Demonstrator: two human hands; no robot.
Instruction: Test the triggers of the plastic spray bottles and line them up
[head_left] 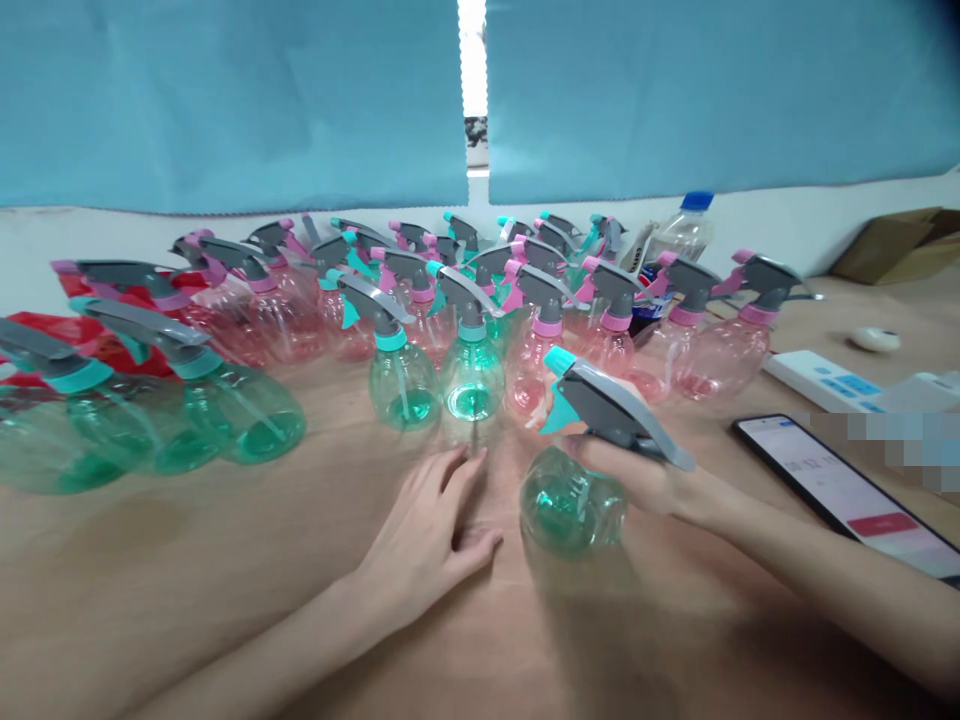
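My right hand (637,475) is wrapped round the neck of a green spray bottle (570,505), just below its grey trigger head with teal nozzle and trigger. The bottle is clear green plastic and tilts slightly. My left hand (439,515) lies on the brown tabletop (315,560) with its fingers spread, holding nothing. Just beyond its fingertips stand two upright green spray bottles, a nearer-left one (405,385) and a brighter one (472,375). A pink spray bottle (531,365) stands beside them, partly behind the bottle in my right hand.
Several green spray bottles (240,415) stand at the left, before red plastic (97,340). Many pink and green ones line the back. At the right are a phone (840,490), a white power strip (825,380), a white mouse-like object (875,340) and a cardboard box (896,245).
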